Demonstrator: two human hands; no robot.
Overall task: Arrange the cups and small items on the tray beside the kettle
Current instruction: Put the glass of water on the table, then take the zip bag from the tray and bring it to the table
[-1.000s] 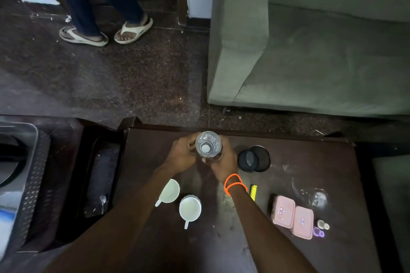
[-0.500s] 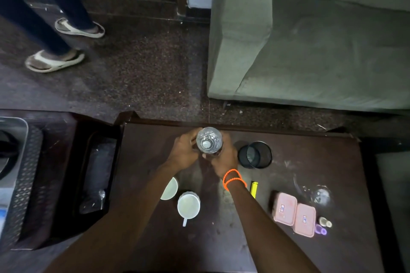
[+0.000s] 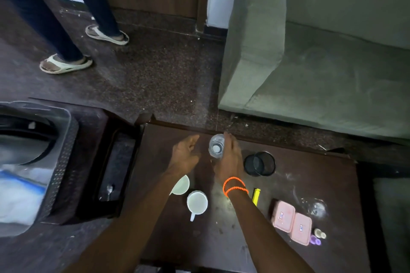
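Judging from how things lie, this tidy-up is barely started. The clear plastic water bottle with a white cap (image 3: 216, 146) stands upright near the far edge of the dark brown wooden table (image 3: 310, 248). The right hand (image 3: 228, 159), the one with orange bands at the wrist, lies flat against the bottle's right side with the fingers (image 3: 229, 144) straight, more resting on it than wrapped round, so I can't honestly say it has a hold. The left hand (image 3: 185, 155) is apart from the bottle on its left, fingers loosely spread and holding nothing.

Left to do, I'd say nearly everything. Two white ceramic mugs (image 3: 197, 203) sit on the table just back from both wrists. The black mesh pen cup (image 3: 259, 163) is just right of the right-hand fingers. Further right and nearer me are the yellow lighter (image 3: 256, 196), two pink lidded plastic boxes (image 3: 291, 221), and a few tiny round bits (cream and purple) (image 3: 317, 236) beside them.

Hard-to-see stuff: I can't pick out a kettle for sure. The dark rectangular tray (image 3: 111, 175) sits well left of the left hand with a small spoon in it, and what's further left is blurred and cut off. There's something glassy (image 3: 315, 206) beyond the pink boxes too, but it's just glare. One mug is partly under my left forearm.
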